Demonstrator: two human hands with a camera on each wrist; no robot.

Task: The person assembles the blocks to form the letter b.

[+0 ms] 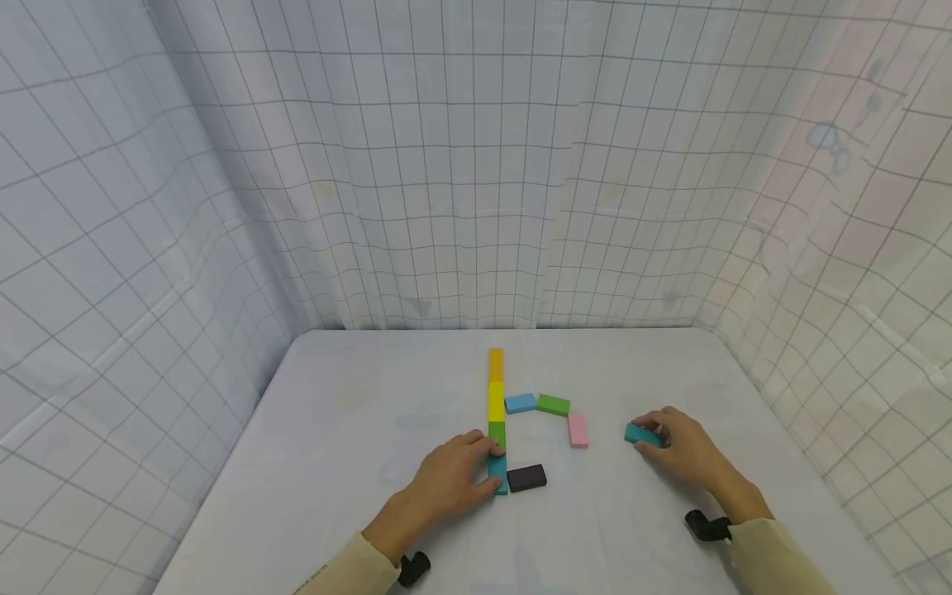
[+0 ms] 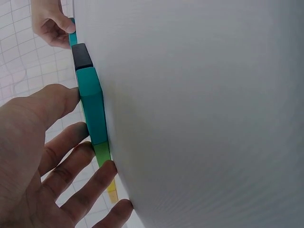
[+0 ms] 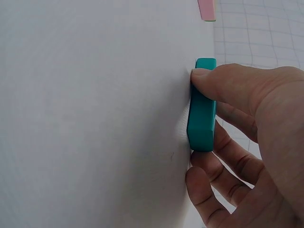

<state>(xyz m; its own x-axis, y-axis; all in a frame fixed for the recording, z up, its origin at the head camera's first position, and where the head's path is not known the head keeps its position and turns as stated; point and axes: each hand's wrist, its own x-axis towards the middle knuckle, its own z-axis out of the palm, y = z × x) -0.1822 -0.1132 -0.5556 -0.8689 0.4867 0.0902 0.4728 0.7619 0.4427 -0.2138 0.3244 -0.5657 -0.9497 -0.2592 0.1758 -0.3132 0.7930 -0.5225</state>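
Note:
A straight column runs away from me on the table: a teal block [image 1: 497,475] nearest, then a green block [image 1: 497,432], a yellow block [image 1: 496,402] and an orange block [image 1: 496,364]. My left hand [image 1: 449,475] touches the near end of this column, its thumb and fingertips along the left side of the teal block [image 2: 92,107]. Off to the right, my right hand [image 1: 682,450] pinches another teal block [image 1: 643,435] between thumb and fingers. That teal block [image 3: 203,114] is at the table surface; whether it touches cannot be told.
Right of the column, a blue block [image 1: 520,403], a second green block [image 1: 554,405] and a pink block [image 1: 578,430] form a bent line. A black block [image 1: 526,478] lies beside the near teal block. Gridded white curtains [image 1: 461,207] surround the white table [image 1: 327,463].

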